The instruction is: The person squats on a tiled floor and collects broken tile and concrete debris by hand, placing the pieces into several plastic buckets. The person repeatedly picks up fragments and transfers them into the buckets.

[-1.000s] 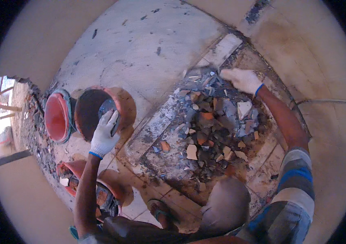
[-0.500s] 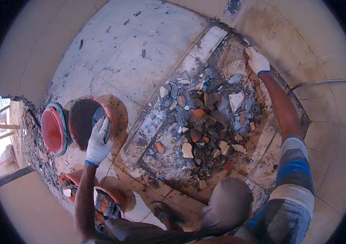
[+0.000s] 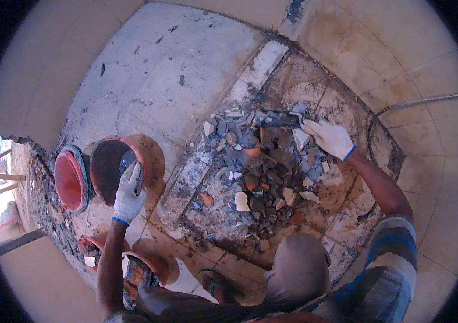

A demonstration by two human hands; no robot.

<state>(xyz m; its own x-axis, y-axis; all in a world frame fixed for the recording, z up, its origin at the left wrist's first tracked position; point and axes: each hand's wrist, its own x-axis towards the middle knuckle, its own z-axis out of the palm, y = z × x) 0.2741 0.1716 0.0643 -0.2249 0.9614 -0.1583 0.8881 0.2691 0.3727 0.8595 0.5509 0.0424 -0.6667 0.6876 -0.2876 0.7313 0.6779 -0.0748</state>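
My right hand (image 3: pixel 330 139), in a white glove with a blue cuff, is closed round the handle of a trowel (image 3: pixel 296 114). Its bent metal neck points left, and the dark blade lies among the upper part of a rubble heap (image 3: pixel 264 177) of broken tile, mortar and brick bits. At the left, my gloved left hand (image 3: pixel 130 195) rests at the right side of a round reddish bucket (image 3: pixel 141 156). The fingers curl on a dark rounded object (image 3: pixel 127 159) by the rim; its kind is unclear.
A second red bucket (image 3: pixel 70 180) stands left of the first. Below them are two containers with rubble, one a tilted red bucket (image 3: pixel 156 262). A grey hose (image 3: pixel 428 100) runs along the tiled wall. My knee (image 3: pixel 300 264) is close to the heap's near edge.
My right hand has come away from the wall side, down and left, bringing the trowel onto the heap. My left hand stays at the bucket; the view has shifted slightly.
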